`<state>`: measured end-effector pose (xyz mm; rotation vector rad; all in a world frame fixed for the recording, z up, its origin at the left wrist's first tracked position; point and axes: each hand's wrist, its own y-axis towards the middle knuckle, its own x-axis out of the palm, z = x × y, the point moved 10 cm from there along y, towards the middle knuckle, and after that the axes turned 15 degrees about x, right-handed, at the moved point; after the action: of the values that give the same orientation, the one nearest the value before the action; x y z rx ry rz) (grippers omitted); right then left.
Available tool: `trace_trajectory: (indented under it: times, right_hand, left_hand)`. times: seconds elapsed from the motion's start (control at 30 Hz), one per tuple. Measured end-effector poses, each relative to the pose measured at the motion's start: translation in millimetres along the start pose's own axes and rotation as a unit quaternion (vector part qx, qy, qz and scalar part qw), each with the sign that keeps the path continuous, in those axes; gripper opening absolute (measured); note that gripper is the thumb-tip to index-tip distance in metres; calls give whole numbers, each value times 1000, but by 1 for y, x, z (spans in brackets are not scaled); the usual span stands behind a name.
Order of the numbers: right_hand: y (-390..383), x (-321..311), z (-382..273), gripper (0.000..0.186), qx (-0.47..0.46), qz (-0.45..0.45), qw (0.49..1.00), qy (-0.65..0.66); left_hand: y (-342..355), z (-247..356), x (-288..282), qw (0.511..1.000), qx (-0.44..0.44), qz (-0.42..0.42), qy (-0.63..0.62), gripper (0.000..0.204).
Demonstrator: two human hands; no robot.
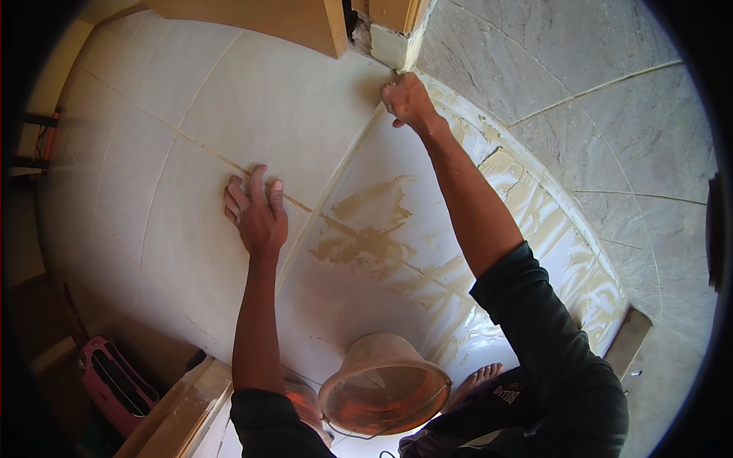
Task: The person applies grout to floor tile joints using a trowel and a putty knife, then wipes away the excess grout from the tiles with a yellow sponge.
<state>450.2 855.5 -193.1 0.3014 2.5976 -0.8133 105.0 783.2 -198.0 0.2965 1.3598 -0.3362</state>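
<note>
My left hand [261, 217] is against the pale floor tiles [206, 198], fingers apart and bent, beside a tan grout joint [221, 156]. Farther off, my right hand [411, 99] is closed at the corner where a tile joint meets the foot of the wall. Whatever its fingers hold, if anything, is hidden. Below that hand, wet beige grout [374, 214] lies smeared over the tiles and along the wall's base. Close to my legs stands a dirty bucket [357, 372] with a wire handle and orange-brown stains inside.
Grey marbled tiles [565, 130] cover the wall on the right. At the far side are a wooden door [275, 19] and a chipped frame base [391, 47]. A pink and black case-like object [114, 385] stands at the lower left. My bare foot [477, 382] is beside the bucket.
</note>
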Motion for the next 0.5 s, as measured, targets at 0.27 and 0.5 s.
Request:
trace_trajectory:
  times: [0.27, 0.5]
  right_hand:
    - [24, -6, 14, 41, -54, -13, 974, -219]
    - [-17, -36, 18, 35, -184, 198, 956, -111]
  left_hand:
    - [0, 0, 4, 999, 26, 19, 1, 65]
    - [2, 3, -2, 1000, 6, 20, -13, 63]
